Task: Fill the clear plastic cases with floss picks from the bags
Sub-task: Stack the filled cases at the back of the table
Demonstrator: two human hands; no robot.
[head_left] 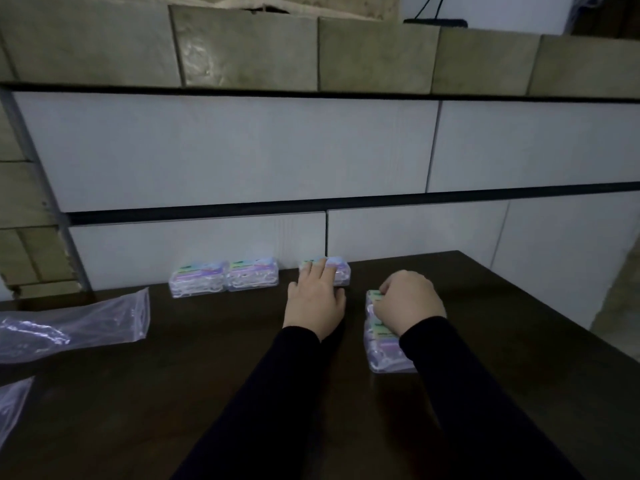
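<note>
Probably light, stiff and slippery, the case (341,271) under the flat left hand (317,299) is best pinched by its sides, as the curled right hand (408,301) grips the stack (381,351).

Left-edge bag (14,407) cut off

Both arms w/ long black sleeves (346,393) to wrists; hands (313,301) bare, no rings.
</note>
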